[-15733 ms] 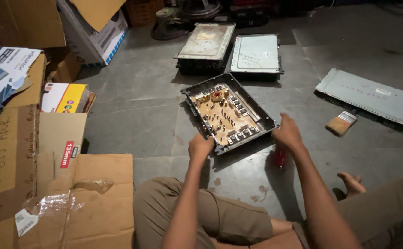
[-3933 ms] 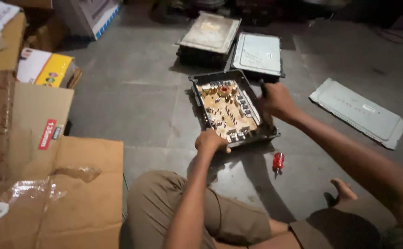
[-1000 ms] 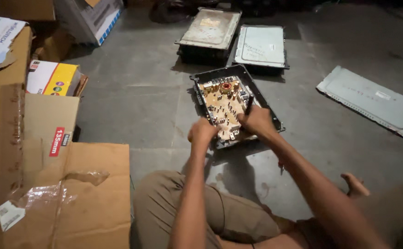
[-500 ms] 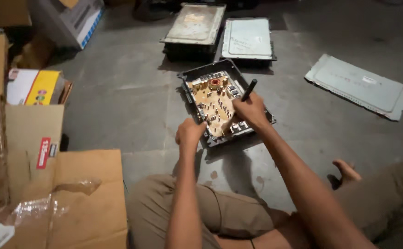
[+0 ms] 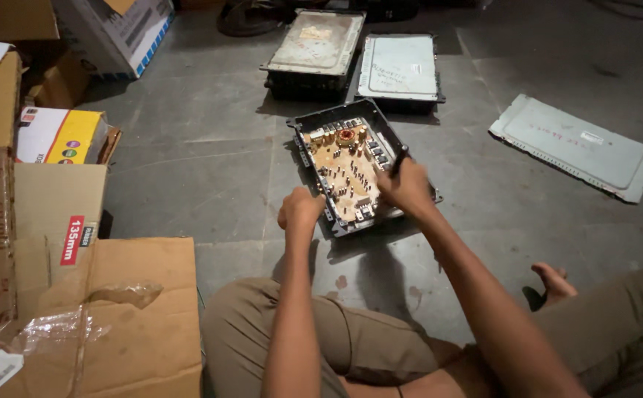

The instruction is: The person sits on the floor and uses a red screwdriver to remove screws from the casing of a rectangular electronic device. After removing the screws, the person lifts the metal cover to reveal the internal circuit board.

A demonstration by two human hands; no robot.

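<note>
A: Circuit board (image 5: pixel 347 173), tan, seated in open black chassis (image 5: pixel 314 121) on grey floor (image 5: pixel 211 162), just ahead of crossed legs. Left hand (image 5: pixel 301 208) curled shut against chassis near edge; right hand (image 5: pixel 407 188) fisted around dark-handled screwdriver (image 5: pixel 399 158), tip hidden over board's right side.

B: Likely faults?

A: Tip slipping sideways, gouging components (image 5: pixel 345 135). Chassis skating on smooth floor if left hand's bracing loosens. Freed screws lost in dim light. Detached cover panel (image 5: pixel 575 144) well apart, right.
</note>
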